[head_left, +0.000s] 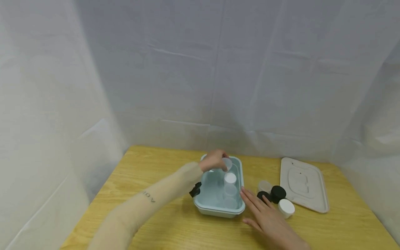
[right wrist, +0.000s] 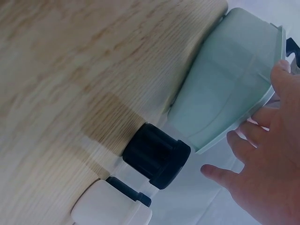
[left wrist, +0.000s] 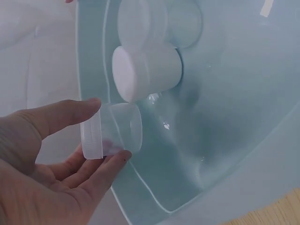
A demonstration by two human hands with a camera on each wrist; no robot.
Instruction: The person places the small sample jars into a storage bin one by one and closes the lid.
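Observation:
My left hand (head_left: 215, 160) reaches over the far end of a pale blue box (head_left: 207, 205) and pinches a small clear jar (left wrist: 115, 131) between thumb and fingers (left wrist: 70, 115). Inside the box stand a white-lidded jar (head_left: 230, 178) and clear jars (head_left: 230, 201); the white-lidded jar (left wrist: 145, 70) lies just beyond the held one in the left wrist view. My right hand (head_left: 265, 217) lies flat on the table, fingers straight, its fingertips (right wrist: 281, 75) touching the box's right wall (right wrist: 234, 93).
Right of the box sit a black-lidded jar (head_left: 277, 193), a black lid (head_left: 262, 196), a white-lidded jar (head_left: 286, 207) and a clear jar (head_left: 264, 185). The box's whitish lid (head_left: 303, 184) lies at the far right. White sheeting surrounds the wooden table (head_left: 156, 222).

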